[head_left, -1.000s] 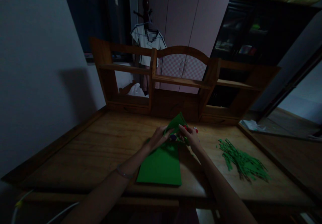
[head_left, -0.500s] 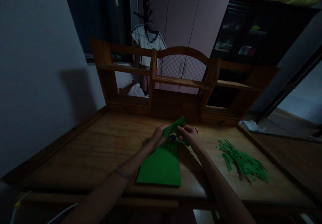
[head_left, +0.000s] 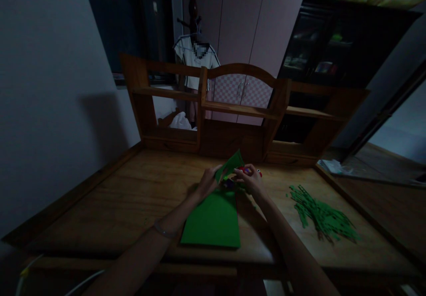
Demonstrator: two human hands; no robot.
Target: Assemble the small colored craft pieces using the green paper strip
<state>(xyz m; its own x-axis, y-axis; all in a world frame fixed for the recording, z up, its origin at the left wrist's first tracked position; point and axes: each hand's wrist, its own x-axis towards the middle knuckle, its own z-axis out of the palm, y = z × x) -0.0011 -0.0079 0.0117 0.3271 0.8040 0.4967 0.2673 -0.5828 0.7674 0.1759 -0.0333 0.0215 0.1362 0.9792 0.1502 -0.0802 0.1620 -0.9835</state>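
Observation:
My left hand (head_left: 207, 183) is closed on a thin green sheet (head_left: 230, 165), which is raised and tilted above the table. At the sheet's right side, my right hand (head_left: 251, 179) has its thumb and fingers bent together in a pinch; what they hold, if anything, is too small to make out. Beneath my wrists lies a flat green stack or board (head_left: 213, 222). A small dark purple object (head_left: 228, 183) shows between my hands. Partly hidden behind my right hand is a red item (head_left: 259, 172) with a white eye-like spot.
A heap of thin green strips and scraps (head_left: 322, 214) lies on the wooden table (head_left: 133, 194) to the right. Along the back edge stands a wooden shelf unit (head_left: 239, 106). A clear plastic bag (head_left: 331, 166) rests beyond the table's right edge.
The raised green sheet has shifted slightly left and tilts a little differently. My right hand's fingers have drawn slightly off its edge, showing more of the red item behind them.

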